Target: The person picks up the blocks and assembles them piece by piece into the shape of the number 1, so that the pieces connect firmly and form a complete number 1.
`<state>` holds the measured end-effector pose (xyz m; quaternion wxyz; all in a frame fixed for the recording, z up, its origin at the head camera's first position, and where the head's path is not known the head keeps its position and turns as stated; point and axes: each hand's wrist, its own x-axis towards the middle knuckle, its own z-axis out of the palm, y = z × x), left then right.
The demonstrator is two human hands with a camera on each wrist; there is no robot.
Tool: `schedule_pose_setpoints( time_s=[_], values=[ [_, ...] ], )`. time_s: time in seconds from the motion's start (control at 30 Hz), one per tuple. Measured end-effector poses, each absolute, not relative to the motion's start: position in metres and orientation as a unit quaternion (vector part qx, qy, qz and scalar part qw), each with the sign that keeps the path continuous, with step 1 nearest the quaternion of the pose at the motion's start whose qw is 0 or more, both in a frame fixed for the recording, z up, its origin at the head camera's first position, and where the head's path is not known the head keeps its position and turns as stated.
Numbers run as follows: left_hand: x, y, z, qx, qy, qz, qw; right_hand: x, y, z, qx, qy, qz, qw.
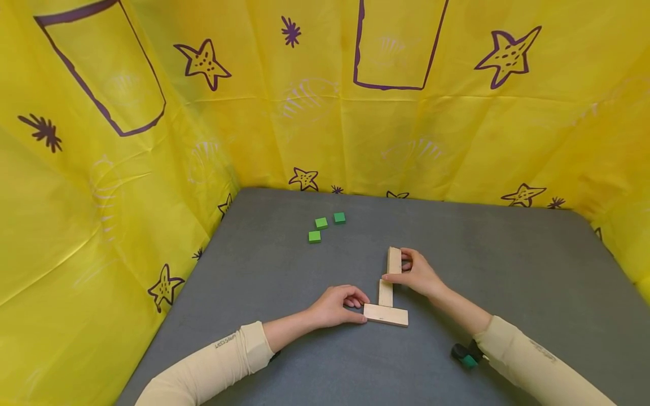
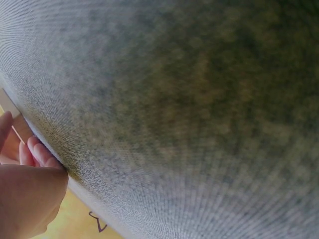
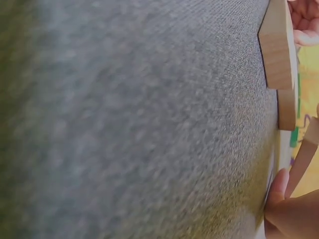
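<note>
Three plain wooden blocks are close together on the grey table. The nearest wooden block [image 1: 386, 315] lies crosswise, and my left hand [image 1: 331, 308] pinches its left end between thumb and forefinger. A second wooden block [image 1: 386, 294] runs away from it, its near end against the crosswise block's far side. My right hand [image 1: 420, 277] holds a third wooden block [image 1: 394, 260] by its right side, just beyond the second. In the right wrist view this held block [image 3: 305, 157] looks tilted. The left wrist view shows only part of my left hand [image 2: 32, 194] and the block end.
Farther back on the grey table [image 1: 274, 248] sit two light green blocks [image 1: 321, 223] and a darker green block [image 1: 339, 218]. A black and green object [image 1: 467, 356] shows beside the right cuff. Yellow patterned cloth [image 1: 315, 135] surrounds the table's back and sides.
</note>
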<state>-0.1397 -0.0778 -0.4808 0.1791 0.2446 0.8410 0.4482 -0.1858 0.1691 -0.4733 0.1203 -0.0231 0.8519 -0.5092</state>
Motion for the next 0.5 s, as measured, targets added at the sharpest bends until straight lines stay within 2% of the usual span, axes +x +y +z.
schedule_pose_setpoints(
  time_s=[0.5],
  values=[
    [-0.140, -0.078, -0.481, 0.237, 0.840, 0.451, 0.187, -0.194, 0.157, -0.478, -0.036, 0.894, -0.440, 0.083]
  ],
)
